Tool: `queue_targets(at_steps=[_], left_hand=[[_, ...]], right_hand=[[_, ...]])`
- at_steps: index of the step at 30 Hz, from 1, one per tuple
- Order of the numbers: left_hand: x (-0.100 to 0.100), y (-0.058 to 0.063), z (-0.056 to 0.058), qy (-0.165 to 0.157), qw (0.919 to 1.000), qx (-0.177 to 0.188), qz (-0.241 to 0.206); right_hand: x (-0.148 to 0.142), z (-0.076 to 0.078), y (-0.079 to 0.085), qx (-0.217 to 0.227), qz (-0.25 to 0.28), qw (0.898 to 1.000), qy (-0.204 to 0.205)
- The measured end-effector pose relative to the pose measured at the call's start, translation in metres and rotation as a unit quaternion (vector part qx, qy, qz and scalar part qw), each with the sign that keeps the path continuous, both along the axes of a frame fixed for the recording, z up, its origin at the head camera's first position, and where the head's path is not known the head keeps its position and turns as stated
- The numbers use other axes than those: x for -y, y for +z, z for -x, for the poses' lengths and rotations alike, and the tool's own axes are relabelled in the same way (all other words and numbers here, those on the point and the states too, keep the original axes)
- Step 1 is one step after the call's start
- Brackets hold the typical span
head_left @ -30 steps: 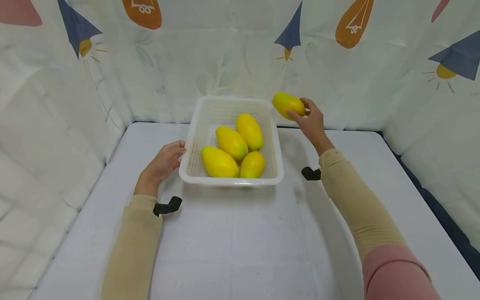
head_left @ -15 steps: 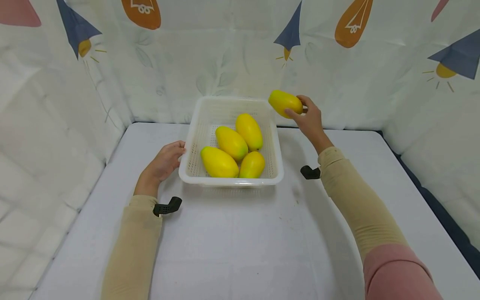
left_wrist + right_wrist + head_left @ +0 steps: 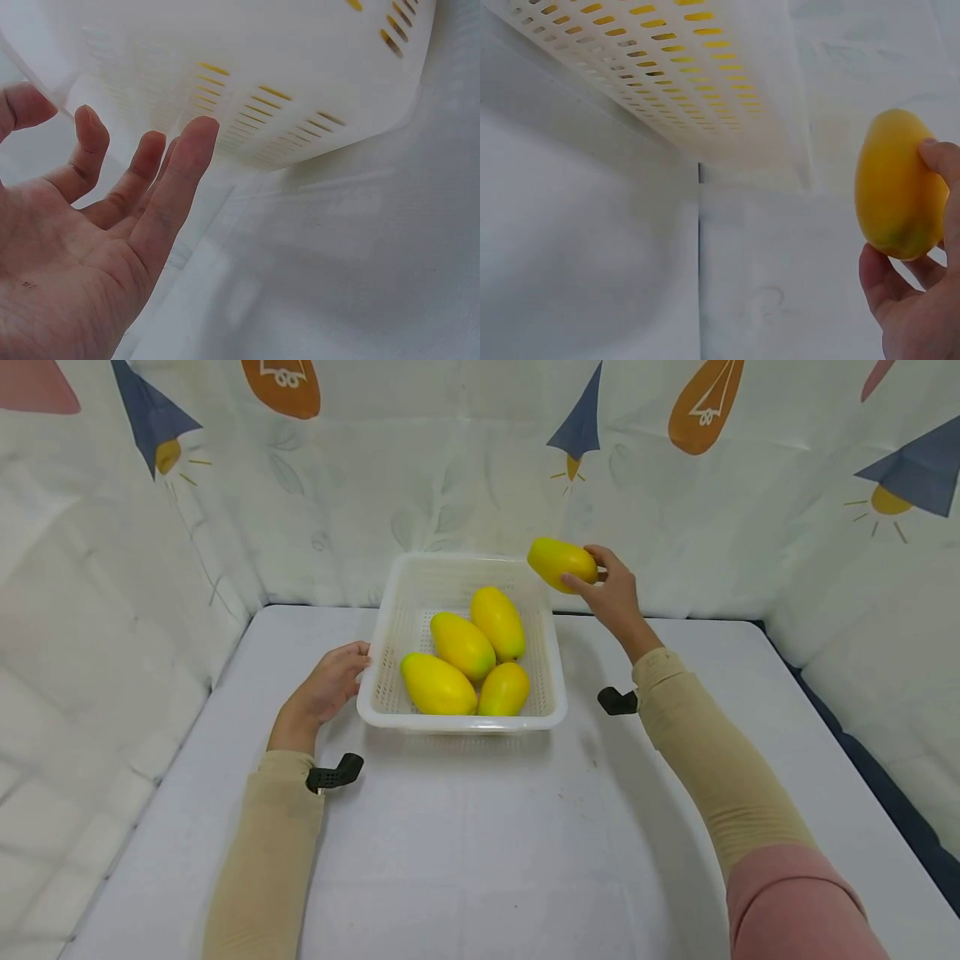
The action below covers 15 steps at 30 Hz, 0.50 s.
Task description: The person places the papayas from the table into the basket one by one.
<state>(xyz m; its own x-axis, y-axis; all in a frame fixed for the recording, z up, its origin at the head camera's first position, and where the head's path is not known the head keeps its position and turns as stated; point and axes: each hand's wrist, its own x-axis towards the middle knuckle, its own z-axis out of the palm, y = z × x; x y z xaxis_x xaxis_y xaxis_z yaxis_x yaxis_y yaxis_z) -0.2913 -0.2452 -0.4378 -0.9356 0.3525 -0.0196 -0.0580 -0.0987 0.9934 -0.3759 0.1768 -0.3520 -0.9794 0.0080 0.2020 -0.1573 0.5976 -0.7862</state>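
Note:
A yellow mango [image 3: 561, 564] is gripped between the thumb and fingers of my right hand [image 3: 615, 597], raised beside the far right corner of a white plastic basket [image 3: 461, 723]. In the right wrist view the held mango [image 3: 900, 184] stands apart from the basket's slotted wall. Several more mangoes [image 3: 462, 645] lie inside the basket. My left hand [image 3: 330, 685] is at the basket's left side, fingertips at its rim. The left wrist view shows those fingers [image 3: 176, 184] spread and loosely bent beside the outer wall, with nothing enclosed by them.
The basket stands on a white-covered table [image 3: 465, 843], toward its far side. A white patterned curtain [image 3: 450, 468] rises behind and along both sides. Dark camera mounts [image 3: 335, 772] stick out from both wrists.
My right hand has moved slightly left and up with the mango, bringing it nearer the space over the basket's far right corner. The left hand and basket have stayed put.

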Motion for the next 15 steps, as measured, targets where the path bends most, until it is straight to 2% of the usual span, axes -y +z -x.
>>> queue_targets(at_steps=[15], left_hand=[[-0.001, 0.001, -0.001, 0.0, 1.0, 0.0, -0.006]], right_hand=[[0.012, 0.0, 0.009, 0.021, -0.022, 0.999, 0.023]])
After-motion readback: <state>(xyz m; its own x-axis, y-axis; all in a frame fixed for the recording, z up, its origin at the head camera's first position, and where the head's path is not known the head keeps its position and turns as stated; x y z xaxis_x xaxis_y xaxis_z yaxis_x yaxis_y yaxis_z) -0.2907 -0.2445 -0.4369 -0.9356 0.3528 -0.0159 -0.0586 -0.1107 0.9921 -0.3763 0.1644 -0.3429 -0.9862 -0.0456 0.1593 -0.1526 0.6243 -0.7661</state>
